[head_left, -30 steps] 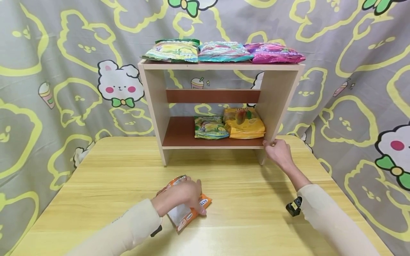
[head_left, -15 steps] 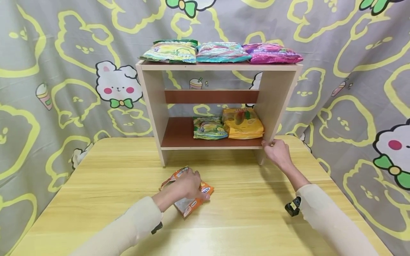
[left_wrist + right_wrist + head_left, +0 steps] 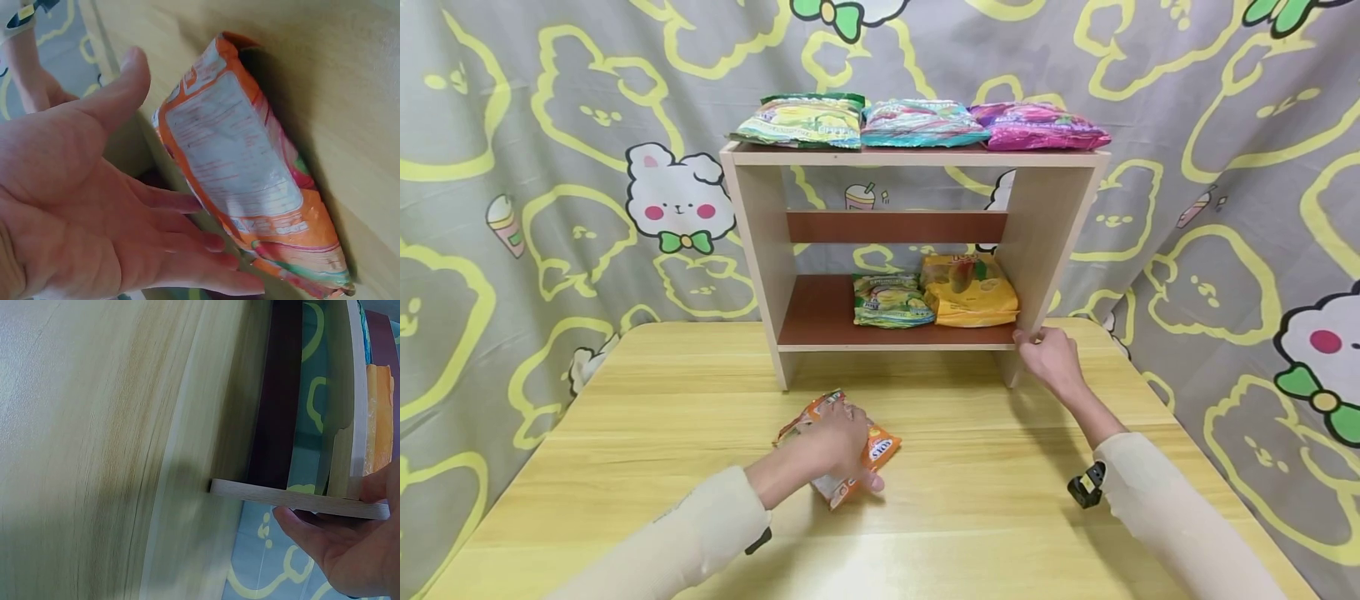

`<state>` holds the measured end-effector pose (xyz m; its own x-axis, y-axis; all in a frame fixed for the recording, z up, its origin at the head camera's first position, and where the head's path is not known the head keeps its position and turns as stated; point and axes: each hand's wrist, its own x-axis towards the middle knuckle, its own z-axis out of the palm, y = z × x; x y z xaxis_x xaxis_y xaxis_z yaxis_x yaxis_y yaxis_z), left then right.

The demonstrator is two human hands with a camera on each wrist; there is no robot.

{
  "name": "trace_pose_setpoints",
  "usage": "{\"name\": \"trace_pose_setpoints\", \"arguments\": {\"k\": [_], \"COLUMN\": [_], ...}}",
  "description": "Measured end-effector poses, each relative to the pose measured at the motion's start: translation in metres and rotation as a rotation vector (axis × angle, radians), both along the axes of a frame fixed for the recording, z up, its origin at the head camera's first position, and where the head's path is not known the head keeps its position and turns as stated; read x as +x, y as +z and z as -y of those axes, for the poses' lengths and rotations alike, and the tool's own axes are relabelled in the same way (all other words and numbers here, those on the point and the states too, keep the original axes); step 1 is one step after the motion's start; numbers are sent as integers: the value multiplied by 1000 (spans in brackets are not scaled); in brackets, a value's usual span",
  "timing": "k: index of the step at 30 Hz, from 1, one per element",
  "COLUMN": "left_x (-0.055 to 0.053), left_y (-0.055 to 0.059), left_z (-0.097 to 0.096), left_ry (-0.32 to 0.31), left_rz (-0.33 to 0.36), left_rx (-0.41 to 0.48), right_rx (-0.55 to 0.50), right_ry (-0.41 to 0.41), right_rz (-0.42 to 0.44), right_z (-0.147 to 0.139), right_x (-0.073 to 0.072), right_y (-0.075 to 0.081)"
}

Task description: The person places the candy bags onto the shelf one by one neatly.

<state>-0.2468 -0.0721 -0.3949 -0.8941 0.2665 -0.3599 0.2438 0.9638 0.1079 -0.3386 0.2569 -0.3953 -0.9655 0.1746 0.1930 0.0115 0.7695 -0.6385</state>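
An orange snack bag (image 3: 882,448) with a pale printed label lies on the table in front of the shelf. My left hand (image 3: 829,446) is over it in the head view. In the left wrist view that hand (image 3: 94,219) has its fingers extended and thumb spread, close beside the bag (image 3: 234,156); whether the fingertips touch it I cannot tell. At the lower right of the small two-level shelf (image 3: 762,275), my right hand (image 3: 1051,358) grips the side panel. The right wrist view has thumb and fingers on either side of the panel edge (image 3: 287,499).
On the shelf's top lie a green-yellow bag (image 3: 805,121), a teal bag (image 3: 925,125) and a magenta bag (image 3: 1045,127). Its lower level holds a green bag (image 3: 891,302) and a yellow bag (image 3: 973,292). A patterned curtain (image 3: 587,225) hangs behind the wooden table (image 3: 962,517).
The orange bag slid forward towards the shelf with my left hand, then stopped. Since then the left hand has shifted slightly back from it. My right hand stays on the shelf panel.
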Motion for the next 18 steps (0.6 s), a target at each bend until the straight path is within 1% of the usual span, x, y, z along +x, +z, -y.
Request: {"name": "trace_pose_setpoints", "arguments": {"k": [3, 7, 8, 12, 15, 18], "left_x": [3, 3, 3, -1, -4, -8], "left_y": [0, -3, -4, -5, -4, -3], "left_z": [2, 5, 5, 5, 5, 7], "left_ry": [-9, 0, 2, -23, -56, -79], "left_rz": [33, 56, 52, 47, 47, 25], "left_rx": [3, 31, 37, 43, 41, 83], "right_rx": [2, 1, 0, -7, -11, -13], "right_ry": [7, 14, 15, 14, 14, 16], "right_rz": [-4, -5, -4, 2, 10, 15], "right_z": [0, 0, 0, 0, 0, 0], "right_x": [0, 1, 1, 1, 1, 1], "right_y": [0, 0, 0, 0, 1, 1]}}
